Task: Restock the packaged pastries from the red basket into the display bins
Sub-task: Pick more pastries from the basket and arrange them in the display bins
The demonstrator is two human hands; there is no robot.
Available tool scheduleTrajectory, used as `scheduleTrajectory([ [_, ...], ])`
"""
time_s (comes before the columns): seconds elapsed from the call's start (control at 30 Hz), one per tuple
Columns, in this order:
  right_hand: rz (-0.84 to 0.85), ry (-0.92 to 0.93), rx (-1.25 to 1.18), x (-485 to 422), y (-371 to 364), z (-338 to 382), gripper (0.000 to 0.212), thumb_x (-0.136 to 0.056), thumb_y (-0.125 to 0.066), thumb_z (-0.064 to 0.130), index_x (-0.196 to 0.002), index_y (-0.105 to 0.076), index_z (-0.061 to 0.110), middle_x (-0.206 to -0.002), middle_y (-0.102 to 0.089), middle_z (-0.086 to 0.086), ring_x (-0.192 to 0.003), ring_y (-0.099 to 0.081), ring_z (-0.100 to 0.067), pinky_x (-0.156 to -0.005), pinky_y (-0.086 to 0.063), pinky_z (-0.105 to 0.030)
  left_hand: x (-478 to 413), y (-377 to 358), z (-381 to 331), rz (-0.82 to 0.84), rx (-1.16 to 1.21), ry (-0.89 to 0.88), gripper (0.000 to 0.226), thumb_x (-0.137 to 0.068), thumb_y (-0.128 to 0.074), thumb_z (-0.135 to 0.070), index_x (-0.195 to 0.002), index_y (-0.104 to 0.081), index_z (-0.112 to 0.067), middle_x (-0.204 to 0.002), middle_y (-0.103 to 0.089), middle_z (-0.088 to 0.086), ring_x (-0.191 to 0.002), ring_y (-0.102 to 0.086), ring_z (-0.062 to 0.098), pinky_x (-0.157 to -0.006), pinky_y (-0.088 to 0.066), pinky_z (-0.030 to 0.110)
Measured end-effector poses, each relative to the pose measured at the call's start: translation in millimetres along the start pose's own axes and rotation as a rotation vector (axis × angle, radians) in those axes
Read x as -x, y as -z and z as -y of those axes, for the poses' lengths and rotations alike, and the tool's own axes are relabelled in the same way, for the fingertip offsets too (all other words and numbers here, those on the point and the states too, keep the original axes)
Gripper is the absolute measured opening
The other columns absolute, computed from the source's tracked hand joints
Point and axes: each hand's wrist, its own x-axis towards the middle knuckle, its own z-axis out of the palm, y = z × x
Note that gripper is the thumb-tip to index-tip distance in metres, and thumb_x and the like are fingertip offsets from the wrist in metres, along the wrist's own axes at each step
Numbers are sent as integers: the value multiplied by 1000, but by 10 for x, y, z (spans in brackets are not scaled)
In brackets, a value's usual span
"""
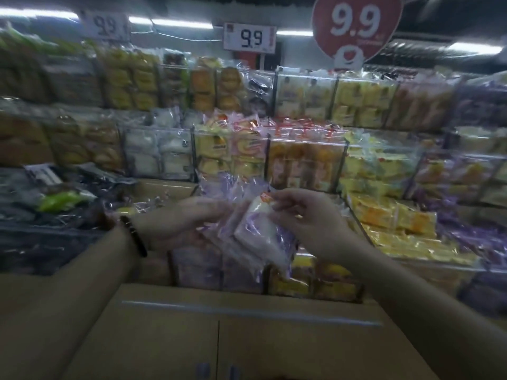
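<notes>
Packaged pastries (pixel 255 229) are bunched between your two hands, held up in front of the display bins (pixel 340 165) and above a closed cardboard box (pixel 247 338). Your left hand (pixel 178 223) grips the bundle from its left side, though blur hides exactly how the fingers lie. Your right hand (pixel 307 218) pinches the top edge of the front packet, close to a small orange label.

These packets look light and soft, and the clear purple-tinted film is probably slick and crinkly, so a loose stack may fan out or slide. The cake inside would likely crush if you squeezed the middle. Take each one by its sealed edge, or cradle it flat from beneath.

Just below your hands a row of purple packs (pixel 197 270) stands in a bin, which seems the matching slot. The bins rise in tiers with clear walls, filled with yellow, orange, white and purple packs. A white price sign (pixel 249 37) and a round red sign (pixel 356 26) hang above, under strip lights. The shop is dim and the view is blurred. The red basket is out of sight
</notes>
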Motion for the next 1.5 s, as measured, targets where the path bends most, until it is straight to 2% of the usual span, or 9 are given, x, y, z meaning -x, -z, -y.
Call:
scheduleTrajectory([
  [0.17, 19, 5, 130, -753, -216, -209, 28, -91, -82, 24, -119, -76, 28, -98, -75, 15, -92, -70, -3, -90, -60, -36, -292, 503, -199, 40, -86, -71, 31, -102, -59, -13, -132, -63, -6, -82, -70, 1, -57, -62, 11, -52, -57, 29],
  [0.33, -79, -53, 180, -1380, -138, -574, 30, -91, -81, 15, -118, -76, 25, -99, -76, 7, -94, -72, -16, -91, -61, -45, -879, 1076, -72, -278, -80, -200, 23, -100, -66, -9, -90, -80, -24, -87, -69, 8, -71, -63, 23, -64, -57, 39],
  [0.53, -119, -35, 264, -1819, -277, -846, 38, -97, -72, 8, -120, -74, 38, -104, -73, 14, -96, -69, -8, -80, -59, -26, -1499, 1185, 203, -607, -85, -423, 21, -97, -71, -31, -101, -74, -11, -91, -79, 8, -79, -73, 26, -75, -59, 45],
  [0.7, -118, 26, 445, -1968, -563, -1032, 35, -97, -71, 13, -121, -76, 38, -95, -57, 29, -112, -54, -19, -96, -46, -36, -1780, 1281, 518, -790, -437, -389, 12, -98, -73, -25, -87, -69, -28, -79, -74, -10, -72, -70, 7, -65, -52, 27],
  [0.87, -74, 136, 584, -2020, -854, -1136, 29, -94, -63, 34, -118, -79, 34, -114, -74, 17, -117, -49, -19, -95, -48, -43, -1687, 1228, 473, -790, -415, -422, 28, -90, -82, -25, -105, -62, -37, -93, -68, -15, -79, -65, -2, -65, -49, 16],
  [1.17, -30, -161, 814, -1993, -952, -1326, 52, -89, -58, 2, -124, -74, 37, -112, -74, 3, -112, -58, -27, -74, -57, -41, -1706, 1333, 534, -626, -643, -400, 67, -80, -85, -5, -131, -53, -34, -101, -66, -12, -87, -68, 10, -64, -51, 17],
  [1.3, -13, -164, 880, -1959, -1012, -1278, 54, -88, -60, 2, -129, -70, 35, -121, -70, 4, -117, -49, -27, -74, -55, -40, -1838, 1355, 536, -815, -759, -375, 79, -74, -83, 4, -139, -48, -24, -124, -55, -5, -108, -55, 14, -91, -54, 32],
  [1.4, 68, -215, 817, -1937, -1009, -1213, 49, -92, -60, 15, -137, -64, 33, -130, -63, -1, -122, -47, -29, -84, -55, -43, -1883, 1351, 550, -854, -756, -293, 53, -75, -78, 7, -111, -52, -23, -99, -65, -5, -91, -65, 19, -68, -52, 29],
  [1.5, 112, -206, 790, -1897, -1013, -1172, 43, -93, -61, 43, -135, -63, 32, -129, -50, -4, -123, -48, -29, -87, -55, -44, -1896, 1406, 602, -865, -834, -268, 38, -71, -75, 1, -80, -59, -32, -78, -68, -14, -81, -69, 14, -72, -60, 36],
])
